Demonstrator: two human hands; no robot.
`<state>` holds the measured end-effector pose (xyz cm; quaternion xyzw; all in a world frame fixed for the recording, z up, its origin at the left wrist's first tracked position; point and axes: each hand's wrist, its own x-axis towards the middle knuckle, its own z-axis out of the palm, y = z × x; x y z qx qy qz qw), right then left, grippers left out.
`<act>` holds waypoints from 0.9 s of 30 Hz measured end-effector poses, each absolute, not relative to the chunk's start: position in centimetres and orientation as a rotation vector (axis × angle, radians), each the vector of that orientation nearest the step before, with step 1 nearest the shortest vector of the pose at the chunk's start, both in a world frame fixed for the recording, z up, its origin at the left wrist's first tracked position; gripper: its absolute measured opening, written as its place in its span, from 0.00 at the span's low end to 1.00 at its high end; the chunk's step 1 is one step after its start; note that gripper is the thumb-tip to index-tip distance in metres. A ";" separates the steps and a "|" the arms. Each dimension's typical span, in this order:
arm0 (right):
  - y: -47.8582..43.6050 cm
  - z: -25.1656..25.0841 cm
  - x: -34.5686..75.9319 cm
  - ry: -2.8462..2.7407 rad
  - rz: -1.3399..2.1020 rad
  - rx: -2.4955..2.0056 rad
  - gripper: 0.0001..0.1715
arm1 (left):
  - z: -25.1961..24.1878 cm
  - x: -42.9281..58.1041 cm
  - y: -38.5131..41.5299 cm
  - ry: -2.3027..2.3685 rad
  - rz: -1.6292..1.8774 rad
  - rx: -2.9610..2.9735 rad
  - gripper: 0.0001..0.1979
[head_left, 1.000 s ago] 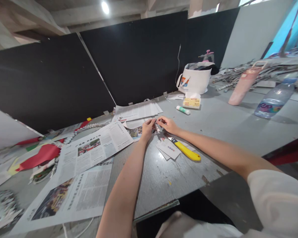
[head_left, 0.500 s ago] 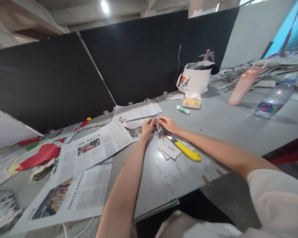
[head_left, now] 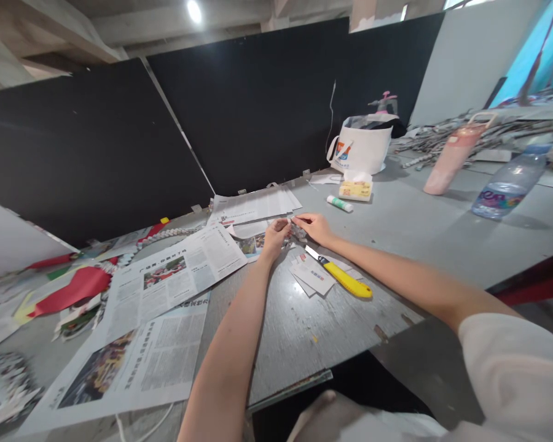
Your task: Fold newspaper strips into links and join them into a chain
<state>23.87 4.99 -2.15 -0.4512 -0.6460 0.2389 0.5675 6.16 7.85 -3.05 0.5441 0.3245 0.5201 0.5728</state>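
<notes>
Close together over the table, my left hand (head_left: 276, 236) and my right hand (head_left: 314, 228) pinch a small folded piece of newspaper (head_left: 298, 232) between them. Its exact shape is partly hidden by my fingers. Just below my right hand lies a yellow-handled utility knife (head_left: 348, 281) with its blade pointing toward my hands. Under the blade are several small white paper pieces (head_left: 314, 274). To the left of my left hand, printed newspaper sheets (head_left: 203, 261) overlap on the table.
A glue stick (head_left: 340, 204) and a tissue pack (head_left: 356, 187) lie beyond my right hand, near a white bag (head_left: 364, 146). Farther right stand a pink bottle (head_left: 454, 159) and a plastic water bottle (head_left: 511, 184). Red paper (head_left: 76, 290) and a braided paper strand (head_left: 166, 233) lie left.
My fingers have shifted slightly on the folded newspaper piece, and more of it shows between my hands. The knife and the sheets stay in place.
</notes>
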 end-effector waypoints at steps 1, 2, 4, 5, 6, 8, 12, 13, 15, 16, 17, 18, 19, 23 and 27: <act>5.1 -2.2 23.9 -1.500 0.556 -1.066 0.24 | -3.0 6.2 7.8 0.761 1.224 1.275 0.26; 5.1 -2.3 23.9 -1.488 0.548 -1.071 0.24 | -3.0 6.2 7.7 0.760 1.228 1.274 0.26; 5.2 -2.4 23.9 -1.491 0.534 -1.068 0.24 | -2.9 6.3 7.7 0.762 1.233 1.273 0.25; 5.2 -2.4 23.9 -1.502 0.530 -1.061 0.24 | -2.8 6.3 7.6 0.765 1.233 1.275 0.24; 5.1 -2.3 23.9 -1.514 0.526 -1.054 0.23 | -2.8 6.3 7.6 0.771 1.231 1.277 0.24; 5.0 -2.3 23.9 -1.537 0.513 -1.056 0.23 | -2.8 6.3 7.7 0.782 1.227 1.282 0.23; 4.8 -2.0 23.8 -1.560 0.477 -1.091 0.22 | -3.0 6.2 7.9 0.785 1.225 1.326 0.22; 4.8 -2.0 23.7 -1.564 0.476 -1.092 0.22 | -3.1 6.2 8.0 0.783 1.225 1.340 0.22; 4.7 -2.0 23.7 -1.577 0.479 -1.084 0.21 | -3.3 6.1 8.1 0.795 1.224 1.354 0.21; 4.7 -2.0 23.7 -1.584 0.480 -1.078 0.21 | -3.3 6.1 8.1 0.806 1.221 1.353 0.20; 4.7 -2.0 23.6 -1.595 0.480 -1.072 0.22 | -3.4 6.1 8.2 0.816 1.220 1.349 0.19; 4.6 -2.0 23.6 -1.605 0.478 -1.069 0.22 | -3.4 6.1 8.2 0.825 1.220 1.344 0.19; 4.6 -2.0 23.6 -1.616 0.472 -1.071 0.22 | -3.4 6.1 8.2 0.829 1.220 1.341 0.19; 4.5 -2.0 23.5 -1.634 0.445 -1.100 0.22 | -3.2 6.1 8.1 0.830 1.218 1.340 0.18; 4.6 -2.2 23.5 -1.632 0.437 -1.100 0.22 | -3.1 6.2 8.0 0.836 1.218 1.332 0.18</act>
